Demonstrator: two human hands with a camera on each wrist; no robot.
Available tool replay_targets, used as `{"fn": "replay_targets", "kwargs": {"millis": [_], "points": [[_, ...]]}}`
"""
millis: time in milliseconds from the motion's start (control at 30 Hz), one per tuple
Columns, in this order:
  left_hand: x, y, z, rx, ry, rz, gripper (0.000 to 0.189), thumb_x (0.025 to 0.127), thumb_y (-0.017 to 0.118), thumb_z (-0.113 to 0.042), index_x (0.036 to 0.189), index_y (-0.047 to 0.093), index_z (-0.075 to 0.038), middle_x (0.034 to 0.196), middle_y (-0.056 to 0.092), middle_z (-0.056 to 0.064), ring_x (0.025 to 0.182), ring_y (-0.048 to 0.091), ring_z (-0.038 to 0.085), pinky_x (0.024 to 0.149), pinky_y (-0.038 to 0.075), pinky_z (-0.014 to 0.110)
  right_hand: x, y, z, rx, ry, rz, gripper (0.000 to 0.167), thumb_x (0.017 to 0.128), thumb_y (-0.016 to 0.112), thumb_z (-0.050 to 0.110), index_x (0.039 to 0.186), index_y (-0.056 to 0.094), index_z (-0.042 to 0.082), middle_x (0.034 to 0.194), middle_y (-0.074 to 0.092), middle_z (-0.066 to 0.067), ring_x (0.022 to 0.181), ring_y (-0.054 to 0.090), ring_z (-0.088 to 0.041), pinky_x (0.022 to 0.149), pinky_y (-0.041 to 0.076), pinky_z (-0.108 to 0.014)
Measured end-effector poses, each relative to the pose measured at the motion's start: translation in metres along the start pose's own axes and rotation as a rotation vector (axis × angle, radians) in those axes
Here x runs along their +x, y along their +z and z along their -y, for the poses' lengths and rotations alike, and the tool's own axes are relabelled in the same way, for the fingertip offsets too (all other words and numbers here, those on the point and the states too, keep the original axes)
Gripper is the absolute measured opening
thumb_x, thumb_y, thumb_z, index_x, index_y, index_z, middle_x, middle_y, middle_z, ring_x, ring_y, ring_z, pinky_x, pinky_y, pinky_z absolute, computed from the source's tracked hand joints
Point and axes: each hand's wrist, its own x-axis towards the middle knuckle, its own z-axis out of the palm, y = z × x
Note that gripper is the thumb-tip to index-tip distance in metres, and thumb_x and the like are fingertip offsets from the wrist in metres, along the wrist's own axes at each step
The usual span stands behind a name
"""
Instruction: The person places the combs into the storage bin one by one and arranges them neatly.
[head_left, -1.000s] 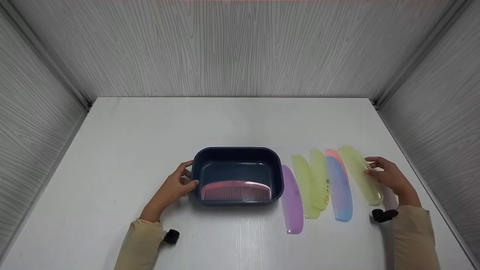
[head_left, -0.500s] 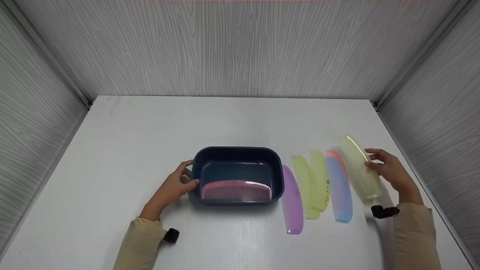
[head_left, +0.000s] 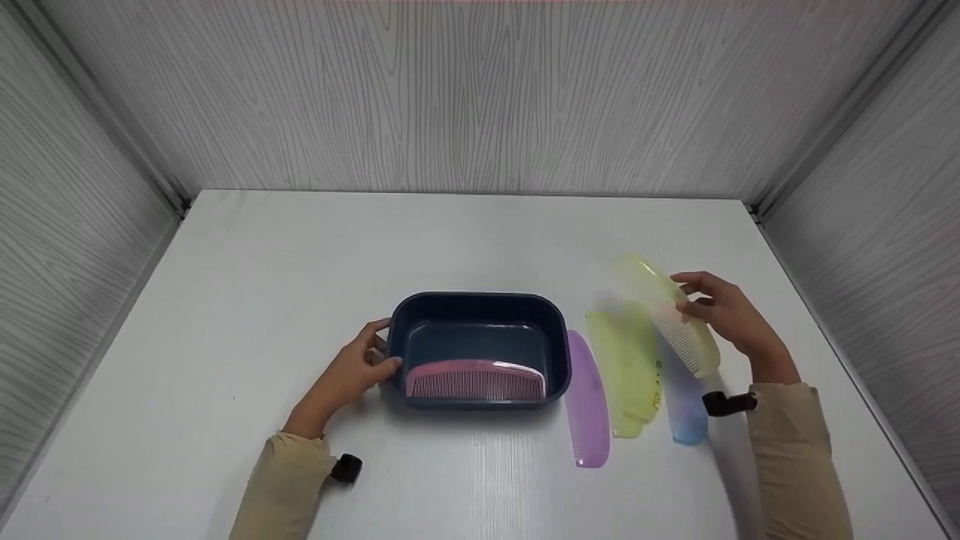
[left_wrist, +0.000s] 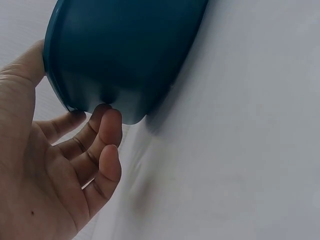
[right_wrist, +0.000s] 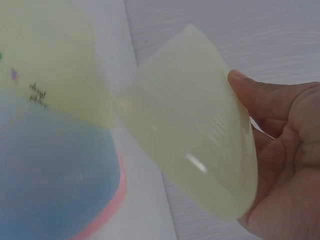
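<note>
Left hand (head_left: pixel 352 370) grips the basin (head_left: pixel 472 341), right hand (head_left: pixel 726 311) pinches a raised yellow comb (head_left: pixel 670 311); one pink comb (head_left: pixel 475 369) lies inside, other combs (head_left: pixel 591 409) outside.

walls (head_left: pixel 480 97): grey wood-grain, three sides | tabletop (head_left: pixel 300 255): white | light: pale sheen (head_left: pixel 495 472), near edge

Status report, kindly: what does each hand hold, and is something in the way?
Left hand grips dark blue basin. Right hand holds pale yellow-green comb, raised above table. Pink comb inside basin; no obstruction visible above it.
</note>
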Motion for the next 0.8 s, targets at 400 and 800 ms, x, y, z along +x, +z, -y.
{"fn": "replay_targets", "kwargs": {"millis": [400, 800], "points": [[0.004, 0.001, -0.001, 0.015, -0.018, 0.006, 0.064, 0.093, 0.061, -0.016, 0.148, 0.031, -0.008, 0.110, 0.053, 0.015, 0.078, 0.053, 0.015, 0.068, 0.045, 0.029, 0.029, 0.024, 0.041, 0.021, -0.048, 0.119, 0.043, 0.097, 0.057, 0.010, 0.137, 0.047, 0.000, 0.123, 0.049, -0.020, 0.088, 0.062, -0.002, 0.076, 0.051, -0.020], [0.003, 0.001, 0.000, 0.004, -0.013, -0.004, 0.062, 0.090, 0.064, -0.023, 0.146, 0.037, -0.016, 0.109, 0.054, 0.012, 0.078, 0.054, 0.013, 0.065, 0.045, 0.029, 0.048, 0.042, 0.067, 0.064, -0.072, 0.132, 0.040, 0.096, 0.058, 0.008, 0.135, 0.051, 0.001, 0.120, 0.052, -0.018, 0.086, 0.063, -0.004, 0.076, 0.051, -0.019]]}}
